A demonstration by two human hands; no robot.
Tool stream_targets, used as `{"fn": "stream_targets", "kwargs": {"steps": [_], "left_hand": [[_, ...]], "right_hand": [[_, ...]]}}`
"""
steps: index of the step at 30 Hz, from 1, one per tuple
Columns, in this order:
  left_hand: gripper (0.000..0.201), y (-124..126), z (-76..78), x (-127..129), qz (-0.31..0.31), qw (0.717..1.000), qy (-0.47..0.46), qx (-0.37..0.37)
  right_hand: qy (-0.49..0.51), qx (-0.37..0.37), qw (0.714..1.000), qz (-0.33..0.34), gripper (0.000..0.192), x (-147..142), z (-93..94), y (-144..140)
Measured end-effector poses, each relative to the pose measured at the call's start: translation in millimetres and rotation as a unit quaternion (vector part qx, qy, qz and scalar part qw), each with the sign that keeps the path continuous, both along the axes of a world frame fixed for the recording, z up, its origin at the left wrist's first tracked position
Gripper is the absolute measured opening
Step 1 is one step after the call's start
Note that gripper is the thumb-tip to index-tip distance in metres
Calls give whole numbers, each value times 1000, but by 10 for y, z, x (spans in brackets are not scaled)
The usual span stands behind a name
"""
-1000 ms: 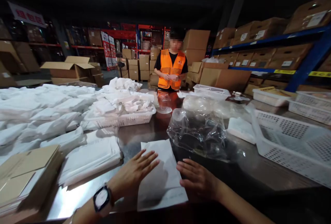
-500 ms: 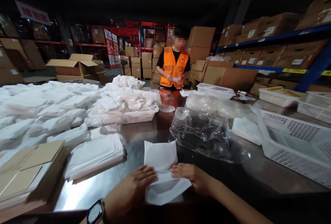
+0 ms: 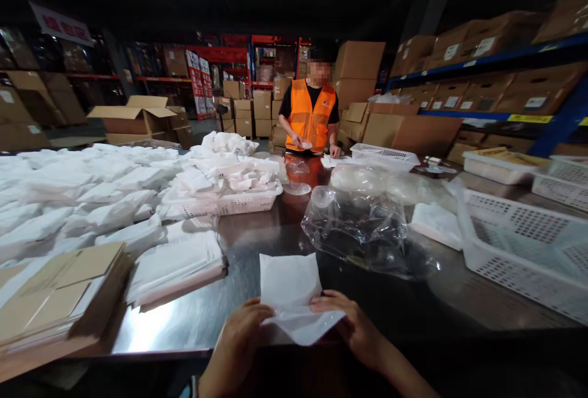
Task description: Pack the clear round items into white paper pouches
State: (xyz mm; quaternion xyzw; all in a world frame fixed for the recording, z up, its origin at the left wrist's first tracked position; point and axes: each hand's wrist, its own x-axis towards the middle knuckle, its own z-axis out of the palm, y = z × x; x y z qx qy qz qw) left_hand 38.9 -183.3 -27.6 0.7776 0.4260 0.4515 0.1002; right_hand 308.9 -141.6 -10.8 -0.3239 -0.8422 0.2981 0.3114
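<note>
A flat white bag (image 3: 290,278) lies near the table's front edge, its lower flap turned up toward me. My left hand (image 3: 245,324) grips its left side, fingers on top and the thumb hidden. On the right side, my right hand (image 3: 346,321) pinches the fold, with fingertips on the upper face. A stack of flat white bags (image 3: 179,263) sits to the left of my hands. Just beyond the right hand is a crumpled clear plastic bag (image 3: 358,232).
At far left stands a cardboard stack (image 3: 59,300), with many filled white packets (image 3: 82,183) behind. A full white basket (image 3: 229,203) is mid-table. Another white basket (image 3: 519,257) stands right. Across the table, a person in an orange vest (image 3: 312,113) handles something small.
My hands have drawn the bag slightly toward me, and its lower part is now folded up. The fingers have curled around its sides. The co-worker's hands have moved apart.
</note>
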Motion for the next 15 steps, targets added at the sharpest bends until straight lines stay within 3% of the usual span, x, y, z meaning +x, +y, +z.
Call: {"fn": "stream_targets", "kwargs": {"steps": [3, 6, 9, 15], "left_hand": [[44, -68, -1, 164, 124, 965, -174, -151], [51, -56, 15, 326, 183, 929, -247, -205], [44, -4, 67, 416, 232, 932, -199, -196], [26, 62, 104, 440, 335, 923, -41, -185]], "right_hand": [[56, -60, 989, -122, 68, -133, 6, -138], [87, -57, 960, -259, 70, -307, -9, -170], [77, -12, 927, -368, 70, -437, -59, -114], [-58, 74, 877, -471, 73, -497, -210, -15]]}}
